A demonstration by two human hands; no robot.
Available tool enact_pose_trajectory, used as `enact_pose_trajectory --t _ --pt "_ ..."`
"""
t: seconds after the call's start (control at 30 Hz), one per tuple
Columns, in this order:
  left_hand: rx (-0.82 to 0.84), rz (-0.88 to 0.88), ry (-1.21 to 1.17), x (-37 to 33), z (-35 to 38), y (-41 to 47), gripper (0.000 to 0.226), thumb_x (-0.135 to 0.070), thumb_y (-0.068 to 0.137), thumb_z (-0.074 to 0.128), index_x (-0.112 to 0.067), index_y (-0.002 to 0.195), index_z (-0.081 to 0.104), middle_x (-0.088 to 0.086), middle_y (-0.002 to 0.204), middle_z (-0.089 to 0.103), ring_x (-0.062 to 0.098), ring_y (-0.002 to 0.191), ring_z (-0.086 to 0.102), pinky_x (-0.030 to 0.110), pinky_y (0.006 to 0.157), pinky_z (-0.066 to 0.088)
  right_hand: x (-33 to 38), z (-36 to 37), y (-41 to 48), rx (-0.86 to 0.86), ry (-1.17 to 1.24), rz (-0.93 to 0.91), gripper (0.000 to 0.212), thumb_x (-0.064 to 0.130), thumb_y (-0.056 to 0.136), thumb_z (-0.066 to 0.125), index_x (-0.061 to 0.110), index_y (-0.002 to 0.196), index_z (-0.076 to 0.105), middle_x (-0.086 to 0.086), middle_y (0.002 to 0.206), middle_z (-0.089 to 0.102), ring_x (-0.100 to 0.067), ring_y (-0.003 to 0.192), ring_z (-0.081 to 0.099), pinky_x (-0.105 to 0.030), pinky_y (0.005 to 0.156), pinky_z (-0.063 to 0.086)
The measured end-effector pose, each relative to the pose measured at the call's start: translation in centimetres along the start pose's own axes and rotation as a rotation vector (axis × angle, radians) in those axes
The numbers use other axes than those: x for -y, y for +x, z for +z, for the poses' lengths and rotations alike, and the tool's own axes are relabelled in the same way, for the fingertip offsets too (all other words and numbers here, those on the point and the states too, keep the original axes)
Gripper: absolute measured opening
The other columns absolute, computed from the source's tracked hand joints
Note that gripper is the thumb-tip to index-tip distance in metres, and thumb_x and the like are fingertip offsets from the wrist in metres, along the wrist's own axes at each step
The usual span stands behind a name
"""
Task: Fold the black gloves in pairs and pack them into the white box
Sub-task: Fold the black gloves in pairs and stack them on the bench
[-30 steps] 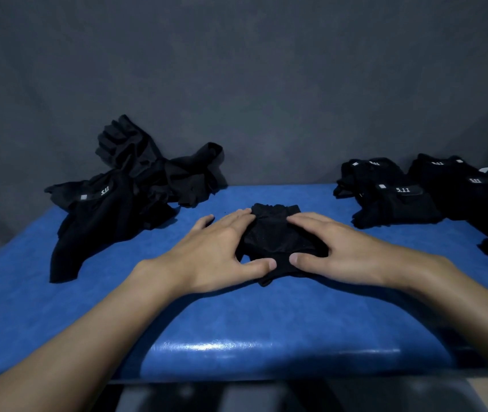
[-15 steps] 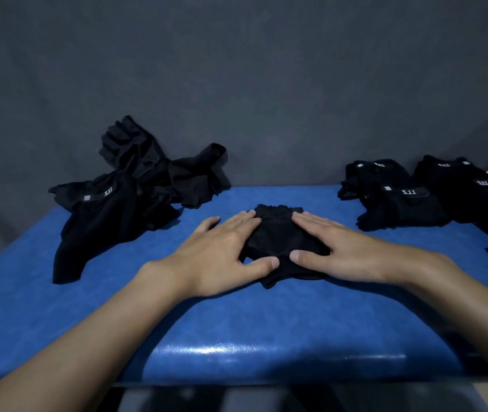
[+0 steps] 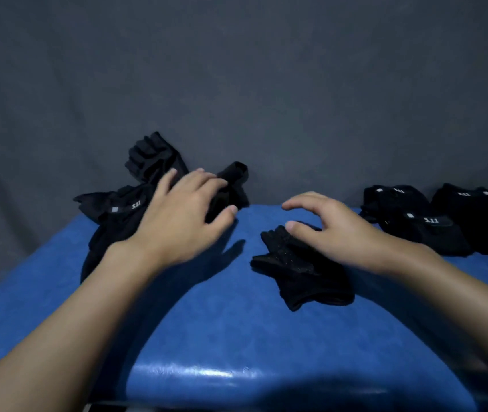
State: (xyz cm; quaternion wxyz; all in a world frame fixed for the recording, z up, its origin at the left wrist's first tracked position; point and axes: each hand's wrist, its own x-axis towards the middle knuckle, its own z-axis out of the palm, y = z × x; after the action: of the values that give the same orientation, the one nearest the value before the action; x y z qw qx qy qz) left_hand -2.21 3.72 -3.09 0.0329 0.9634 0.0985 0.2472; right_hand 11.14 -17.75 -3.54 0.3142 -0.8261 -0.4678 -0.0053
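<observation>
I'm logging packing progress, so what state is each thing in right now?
Folded pair of black fabric gloves: folded, lying on the blue padded table.
Loose pile of black fabric gloves: unfolded, crumpled, at the table's left.
Black glove bundles on the right: folded, set together.
Left hand: open, fingers spread, over the loose pile.
Right hand: open, fingers loosely curved, above the folded pair.

Matt black cloth gloves [image 3: 302, 267] lie on a glossy blue vinyl-like tabletop [image 3: 207, 337]; the grey backdrop [image 3: 237, 69] looks matt fabric.
</observation>
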Motion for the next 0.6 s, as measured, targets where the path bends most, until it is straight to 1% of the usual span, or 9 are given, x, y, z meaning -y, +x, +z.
enact_pose_trajectory --t 0.07,0.13,0.2,0.27,0.3,0.37,0.43,0.53,0.6 --pt "0.018 -0.079 0.05 1.7 -0.3 0.2 0.063 -0.062 0.095 0.026 -0.026 0.145 0.042 -0.007 0.146 0.047 0.012 0.144 0.031 0.049 0.123 0.005 1.0 0.7 2.2 0.009 -0.04 -0.05 0.036 0.03 0.093 0.06 0.02 0.128 0.058 0.012 0.132 0.05 -0.003 0.125 0.046 -0.014 0.103 0.029" --pt "0.078 -0.141 0.088 3.0 -0.1 0.3 0.061 -0.059 0.098 0.029 -0.027 0.149 0.036 -0.006 0.151 0.042 0.012 0.146 0.028 0.05 0.123 0.002 1.9 1.5 4.5 0.01 -0.074 -0.085 0.035 0.027 0.093 0.06 0.019 0.127 0.059 0.008 0.137 0.045 -0.006 0.128 0.042 -0.011 0.1 0.025" --pt "0.128 -0.171 0.125 3.7 0.3 0.5 0.062 -0.059 0.098 0.031 -0.029 0.152 0.03 -0.005 0.157 0.035 0.013 0.149 0.022 0.05 0.123 0.003 2.5 2.3 6.8 0.005 -0.105 -0.104 0.034 0.028 0.092 0.06 0.02 0.125 0.06 0.005 0.144 0.037 -0.01 0.135 0.034 -0.019 0.108 0.025" --pt "0.165 -0.182 0.128 4.1 0.6 0.7 0.062 -0.059 0.098 0.032 -0.033 0.153 0.028 -0.005 0.16 0.03 0.014 0.15 0.019 0.051 0.122 0.008 2.8 3.2 8.8 0.006 -0.143 -0.11 0.033 0.029 0.091 0.06 0.023 0.124 0.061 0.003 0.151 0.03 -0.015 0.141 0.026 -0.035 0.116 0.025" --pt "0.185 -0.184 0.12 4.3 0.8 0.9 0.061 -0.06 0.098 0.032 -0.034 0.153 0.027 -0.006 0.161 0.027 0.015 0.15 0.018 0.051 0.121 0.009 2.9 3.6 9.7 0.009 -0.162 -0.113 0.033 0.03 0.091 0.059 0.024 0.123 0.061 0.003 0.154 0.027 -0.016 0.142 0.022 -0.04 0.116 0.025" --pt "0.221 -0.18 0.111 4.6 1.3 1.0 0.061 -0.061 0.098 0.03 -0.037 0.154 0.024 -0.007 0.163 0.023 0.015 0.152 0.015 0.052 0.121 0.009 3.1 4.2 11.0 0.028 -0.199 -0.108 0.033 0.029 0.091 0.058 0.025 0.124 0.061 0.003 0.156 0.024 -0.018 0.144 0.017 -0.045 0.117 0.024" --pt "0.235 -0.179 0.106 4.8 1.6 1.1 0.061 -0.061 0.098 0.028 -0.037 0.154 0.024 -0.008 0.164 0.021 0.014 0.152 0.013 0.052 0.122 0.009 3.0 4.6 11.8 0.042 -0.22 -0.097 0.034 0.029 0.092 0.057 0.023 0.125 0.061 0.004 0.156 0.027 -0.018 0.143 0.019 -0.042 0.117 0.025" --pt "0.227 -0.186 0.081 5.0 1.6 1.1 0.06 -0.06 0.099 0.029 -0.036 0.154 0.026 -0.007 0.164 0.02 0.014 0.152 0.013 0.051 0.122 0.008 3.0 4.7 12.2 0.04 -0.207 -0.106 0.037 0.023 0.093 0.056 0.014 0.129 0.06 0.003 0.149 0.037 -0.018 0.136 0.035 -0.024 0.11 0.027" --pt "0.223 -0.183 0.072 5.0 1.5 1.1 0.059 -0.058 0.1 0.029 -0.034 0.153 0.027 -0.006 0.164 0.021 0.014 0.152 0.014 0.051 0.122 0.008 3.3 4.4 12.3 0.014 -0.205 -0.122 0.039 0.017 0.093 0.055 0.01 0.131 0.058 0.002 0.145 0.042 -0.018 0.13 0.043 -0.018 0.104 0.027"
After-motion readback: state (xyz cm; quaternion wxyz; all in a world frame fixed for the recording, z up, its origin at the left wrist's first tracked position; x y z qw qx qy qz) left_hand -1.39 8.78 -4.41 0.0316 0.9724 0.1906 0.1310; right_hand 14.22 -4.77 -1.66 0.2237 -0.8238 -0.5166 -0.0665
